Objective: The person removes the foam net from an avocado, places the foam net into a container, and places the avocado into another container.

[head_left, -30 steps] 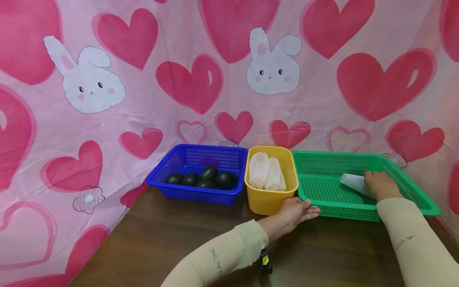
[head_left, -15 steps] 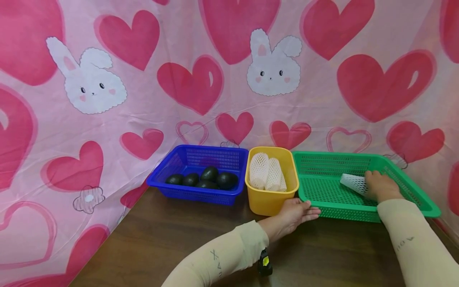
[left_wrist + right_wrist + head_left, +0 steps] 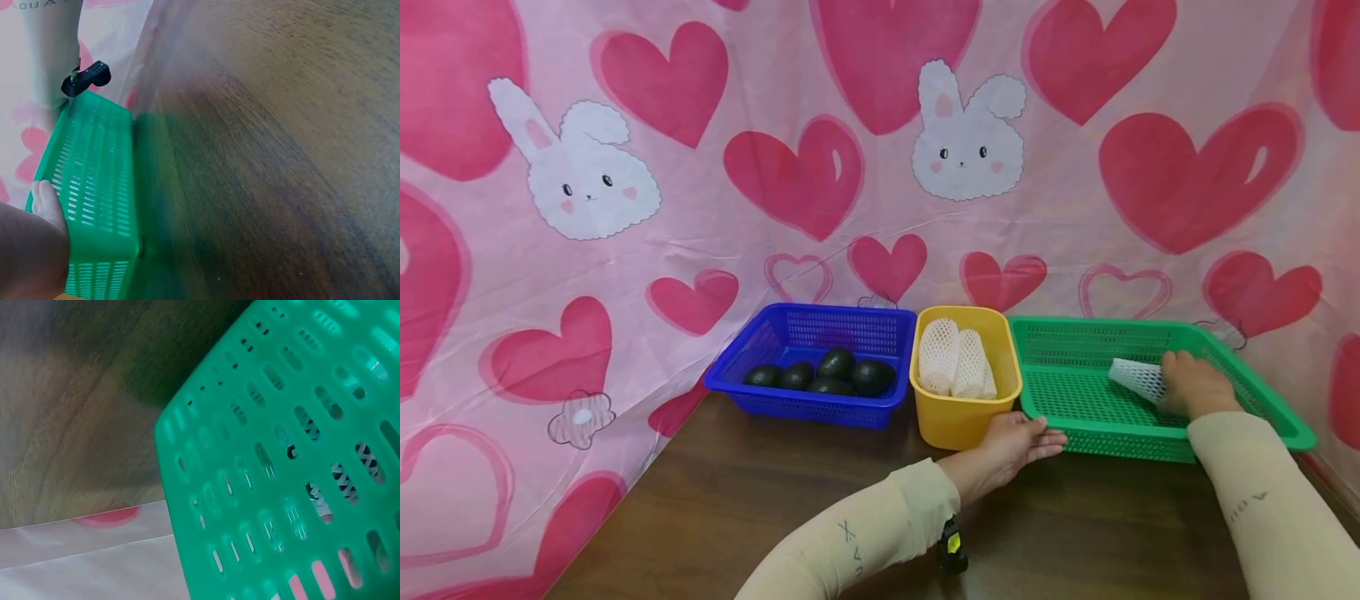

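In the head view my right hand [image 3: 1198, 385] is down inside the green basket [image 3: 1120, 442], its fingers curled round a white foam fruit net [image 3: 1135, 379]. The end of the net sticks out to the left of the hand. Through the basket's slots in the right wrist view, the white lattice of the net [image 3: 344, 481] shows over something dark; the right hand itself is hidden there. My left hand [image 3: 1011, 446] rests at the front left corner of the green basket, fingers straight along its outer wall. The left wrist view shows fingers [image 3: 49, 203] against that wall.
Left of the green basket stands a yellow bin [image 3: 958, 425] with several white foam nets [image 3: 940, 358] upright in it. Beyond it, a blue basket [image 3: 816, 408] holds several dark avocados [image 3: 872, 377]. A pink cloth with hearts [image 3: 790, 175] hangs behind the wooden table [image 3: 737, 492].
The whole head view has shifted slightly left. Both hands, the foam net in the right hand and the baskets keep nearly the same places.
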